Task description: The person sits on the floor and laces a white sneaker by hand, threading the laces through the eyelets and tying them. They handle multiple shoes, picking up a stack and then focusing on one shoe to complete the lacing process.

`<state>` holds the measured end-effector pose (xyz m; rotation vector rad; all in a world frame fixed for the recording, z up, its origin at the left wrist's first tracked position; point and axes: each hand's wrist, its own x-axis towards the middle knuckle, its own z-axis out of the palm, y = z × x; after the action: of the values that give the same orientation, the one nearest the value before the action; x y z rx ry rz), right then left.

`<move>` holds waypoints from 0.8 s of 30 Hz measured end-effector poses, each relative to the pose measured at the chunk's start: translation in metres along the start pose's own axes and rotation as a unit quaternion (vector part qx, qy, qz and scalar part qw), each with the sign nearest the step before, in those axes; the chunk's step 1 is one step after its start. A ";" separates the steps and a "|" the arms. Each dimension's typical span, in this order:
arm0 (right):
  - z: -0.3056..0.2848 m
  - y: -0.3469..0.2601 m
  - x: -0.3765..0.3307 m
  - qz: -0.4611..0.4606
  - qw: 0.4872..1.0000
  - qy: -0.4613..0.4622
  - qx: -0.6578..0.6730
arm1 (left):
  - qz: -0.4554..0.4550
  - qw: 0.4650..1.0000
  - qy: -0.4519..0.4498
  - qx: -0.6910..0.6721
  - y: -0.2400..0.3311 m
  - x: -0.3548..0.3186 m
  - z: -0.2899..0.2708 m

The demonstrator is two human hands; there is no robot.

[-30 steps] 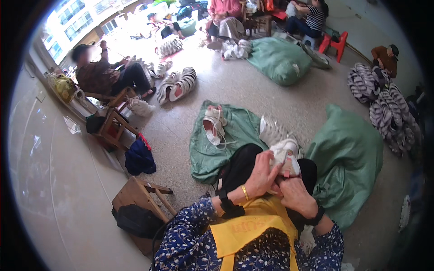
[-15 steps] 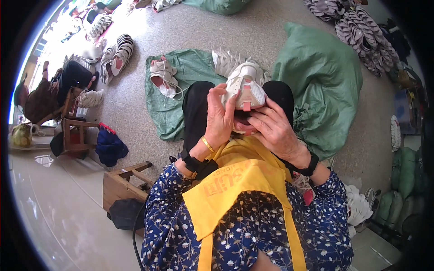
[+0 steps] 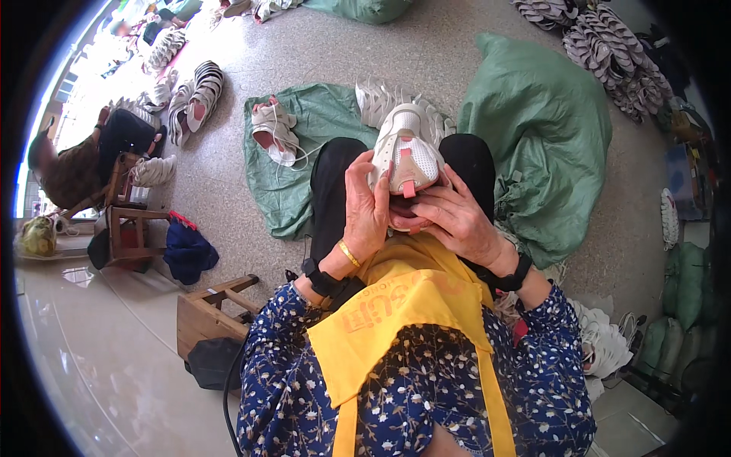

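One white shoe, toe forward, long axis nearly straight fore-and-aft.

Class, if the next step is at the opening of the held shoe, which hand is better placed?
Probably the right hand: its fingers lie at the opening, while the left hand supports the left side of the white shoe.

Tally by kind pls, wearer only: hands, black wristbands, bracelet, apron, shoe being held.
Hands: 2 (left hand, right hand)
Wristbands: 2
Bracelet: 1
Apron: 1
Held shoe: 1
Total: 7
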<state>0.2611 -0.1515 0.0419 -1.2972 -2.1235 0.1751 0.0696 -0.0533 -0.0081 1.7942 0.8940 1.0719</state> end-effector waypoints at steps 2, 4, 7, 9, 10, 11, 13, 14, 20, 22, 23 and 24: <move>0.001 -0.002 0.000 0.003 1.000 0.008 0.000 | 0.000 1.000 0.001 0.016 0.002 0.000 -0.002; 0.002 -0.002 -0.001 0.004 1.000 0.008 0.001 | 0.000 1.000 -0.004 -0.001 0.001 0.001 -0.006; 0.002 0.000 -0.003 0.005 1.000 0.008 0.004 | 0.007 1.000 -0.008 -0.017 0.006 0.002 -0.012; 0.003 -0.003 -0.006 0.014 1.000 0.013 0.006 | 0.010 1.000 -0.011 -0.027 0.007 0.001 -0.015; 0.002 -0.004 -0.007 0.021 1.000 0.010 0.004 | 0.009 0.999 -0.013 -0.032 0.005 0.001 -0.015; 0.001 -0.005 -0.006 0.028 1.000 0.007 0.002 | 0.008 0.999 -0.015 -0.038 0.004 0.001 -0.016; -0.001 -0.008 -0.005 0.040 0.999 -0.002 -0.004 | -0.005 0.998 -0.007 -0.059 0.005 0.001 -0.017; -0.002 -0.009 -0.004 0.045 0.999 -0.007 -0.008 | -0.012 0.997 -0.004 -0.070 0.005 0.001 -0.017; -0.019 -0.014 0.001 0.049 0.999 -0.016 0.015 | 0.036 0.998 0.014 -0.053 0.013 0.009 -0.022; -0.024 -0.015 -0.002 0.073 0.996 0.030 0.038 | 0.067 0.997 0.005 -0.039 0.021 0.013 -0.026; -0.025 -0.015 -0.005 0.096 0.992 0.069 0.042 | 0.083 0.996 0.000 -0.033 0.025 0.015 -0.026; -0.025 -0.016 -0.007 0.119 0.986 0.110 0.047 | 0.107 0.994 -0.002 -0.030 0.029 0.017 -0.026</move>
<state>0.2656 -0.1702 0.0654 -1.4418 -1.7547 0.2185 0.0566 -0.0422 0.0302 1.8724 0.6713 1.2154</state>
